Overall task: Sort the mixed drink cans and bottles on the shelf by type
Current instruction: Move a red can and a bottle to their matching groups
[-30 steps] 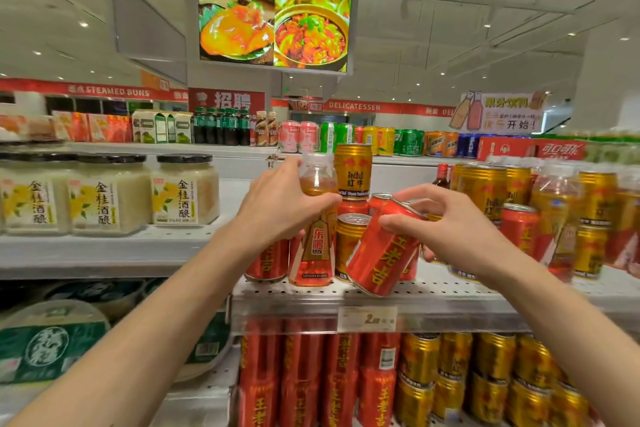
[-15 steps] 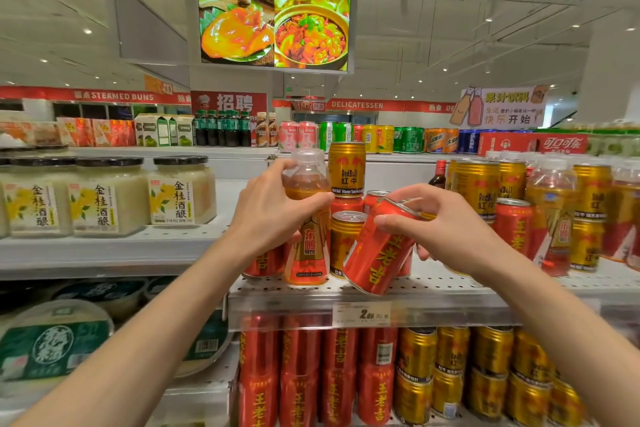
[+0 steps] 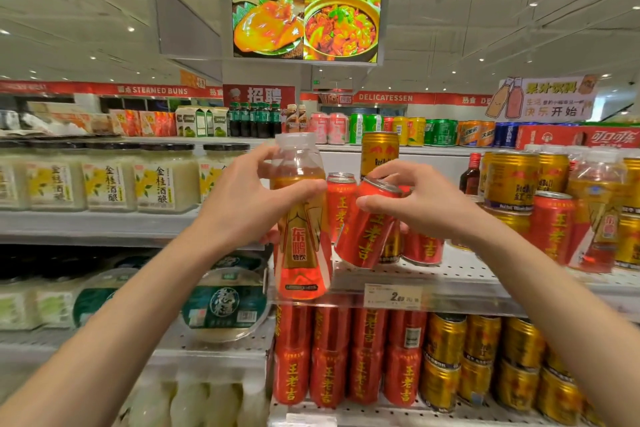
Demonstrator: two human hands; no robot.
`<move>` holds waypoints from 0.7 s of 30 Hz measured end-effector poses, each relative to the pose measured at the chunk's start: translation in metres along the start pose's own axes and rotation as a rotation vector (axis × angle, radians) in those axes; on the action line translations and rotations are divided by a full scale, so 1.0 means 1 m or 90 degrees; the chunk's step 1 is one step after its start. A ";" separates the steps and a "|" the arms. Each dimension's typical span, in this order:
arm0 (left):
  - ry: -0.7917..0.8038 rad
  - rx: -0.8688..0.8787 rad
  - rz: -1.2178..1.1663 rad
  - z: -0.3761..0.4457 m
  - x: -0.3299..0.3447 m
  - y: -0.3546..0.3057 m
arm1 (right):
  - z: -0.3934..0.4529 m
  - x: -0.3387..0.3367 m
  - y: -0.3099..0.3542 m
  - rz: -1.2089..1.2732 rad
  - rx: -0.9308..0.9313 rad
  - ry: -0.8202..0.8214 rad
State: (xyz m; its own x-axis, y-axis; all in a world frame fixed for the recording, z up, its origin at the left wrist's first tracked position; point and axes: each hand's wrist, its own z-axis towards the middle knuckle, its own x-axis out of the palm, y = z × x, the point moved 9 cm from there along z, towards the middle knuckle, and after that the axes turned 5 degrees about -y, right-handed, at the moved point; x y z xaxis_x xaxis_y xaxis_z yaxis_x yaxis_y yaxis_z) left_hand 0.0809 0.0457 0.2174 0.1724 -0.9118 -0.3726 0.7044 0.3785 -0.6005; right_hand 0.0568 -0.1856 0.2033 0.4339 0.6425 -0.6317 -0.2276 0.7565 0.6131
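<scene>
The left hand [image 3: 242, 204] holds the bottle [image 3: 301, 218] upright in front of the shelf [image 3: 460, 270] edge, fingers [image 3: 256, 158] curled round its neck. The right hand [image 3: 426, 201] grips a tilted red can [image 3: 367, 225] near its top, thumb in front, just beside the bottle.

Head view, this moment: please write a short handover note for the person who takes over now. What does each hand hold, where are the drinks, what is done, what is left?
Left hand: grips the orange drink bottle, lifted in front of the shelf edge.
Right hand: grips a red can, tilted, above the shelf.
Shelf: red cans, gold cans and more bottles stand mixed on the right; a gold can stands on a red one behind.
Done: two items picked up.
Left: place both with their own kind, then sort the rest.
</scene>
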 end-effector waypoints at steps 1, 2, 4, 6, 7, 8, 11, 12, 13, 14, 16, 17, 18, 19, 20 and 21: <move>-0.004 -0.001 0.007 -0.002 -0.004 0.002 | 0.004 0.006 0.004 -0.006 -0.007 0.007; -0.008 -0.003 0.009 -0.004 -0.008 0.004 | 0.008 0.013 0.008 -0.016 -0.017 0.015; -0.012 0.001 0.014 -0.007 -0.014 0.006 | 0.016 0.024 0.015 -0.054 -0.039 0.023; -0.014 0.010 0.029 -0.008 -0.016 0.009 | 0.022 0.032 0.020 -0.094 -0.061 0.028; -0.012 0.009 0.032 -0.009 -0.017 0.010 | 0.024 0.035 0.022 -0.113 -0.068 0.031; -0.008 0.004 0.032 -0.009 -0.016 0.012 | 0.027 0.038 0.022 -0.132 -0.072 0.033; 0.001 0.002 0.036 -0.009 -0.012 0.017 | 0.034 0.043 0.020 -0.164 -0.069 0.031; 0.002 -0.002 0.032 -0.009 -0.011 0.019 | 0.037 0.044 0.019 -0.171 -0.069 0.028; 0.006 -0.005 0.030 -0.009 -0.009 0.020 | 0.039 0.045 0.018 -0.178 -0.071 0.025; 0.010 -0.007 0.027 -0.009 -0.008 0.020 | 0.042 0.046 0.018 -0.187 -0.076 0.023; 0.015 0.000 0.032 -0.009 -0.005 0.021 | 0.045 0.048 0.019 -0.208 -0.086 0.021; 0.018 0.003 0.036 -0.009 -0.005 0.020 | 0.046 0.048 0.020 -0.217 -0.089 0.020; 0.018 0.002 0.039 -0.009 -0.005 0.021 | 0.046 0.049 0.021 -0.227 -0.094 0.016; 0.018 -0.001 0.038 -0.009 -0.005 0.021 | 0.046 0.050 0.023 -0.238 -0.103 0.009; 0.018 -0.004 0.036 -0.009 -0.006 0.022 | 0.044 0.050 0.025 -0.248 -0.114 -0.001; 0.019 -0.007 0.031 -0.009 -0.006 0.023 | 0.043 0.050 0.027 -0.254 -0.127 -0.015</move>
State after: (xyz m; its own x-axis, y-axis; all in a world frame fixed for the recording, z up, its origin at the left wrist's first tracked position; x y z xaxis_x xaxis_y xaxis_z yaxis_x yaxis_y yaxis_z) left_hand 0.0893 0.0613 0.1995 0.1853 -0.8871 -0.4228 0.6884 0.4242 -0.5883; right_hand 0.1094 -0.1382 0.2086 0.5408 0.2938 -0.7882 -0.2010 0.9550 0.2180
